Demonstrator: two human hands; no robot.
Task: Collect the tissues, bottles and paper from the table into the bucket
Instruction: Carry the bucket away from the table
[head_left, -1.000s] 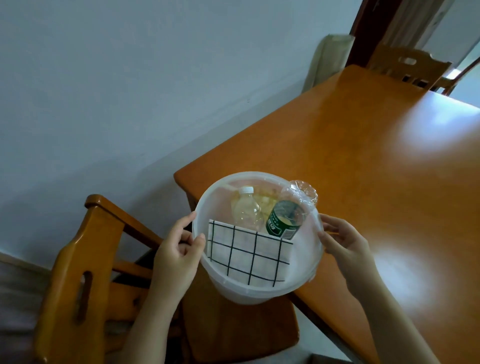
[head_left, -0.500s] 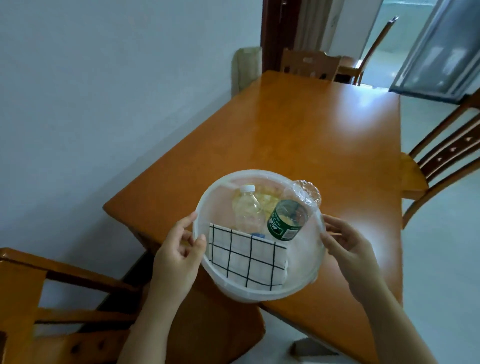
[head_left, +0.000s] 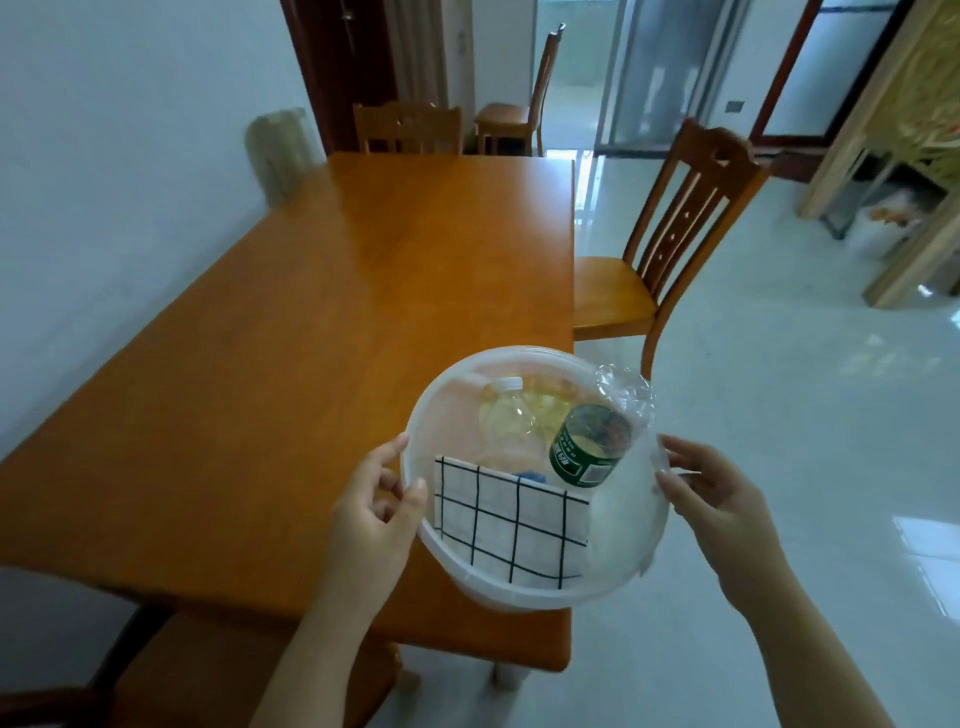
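I hold a translucent white bucket (head_left: 618, 530) in the air over the table's near right corner. My left hand (head_left: 374, 512) pinches its left rim. My right hand (head_left: 719, 499) grips its right rim. Inside lie a clear bottle with a white cap (head_left: 506, 413), a green-labelled bottle (head_left: 589, 444) whose clear base sticks out over the rim, and a white packet with a black grid pattern (head_left: 511, 527) leaning on the near wall. Something yellowish lies at the bottom, too blurred to name.
The orange wooden table (head_left: 322, 332) stretches ahead, its left side along a pale wall. Wooden chairs stand at the right side (head_left: 670, 249), at the far end (head_left: 408, 127) and at the near left (head_left: 218, 670). Glossy white floor lies to the right.
The view has swung right and the bucket has moved from the table's near left corner toward its near right corner. Both hands keep the same hold on the rim.
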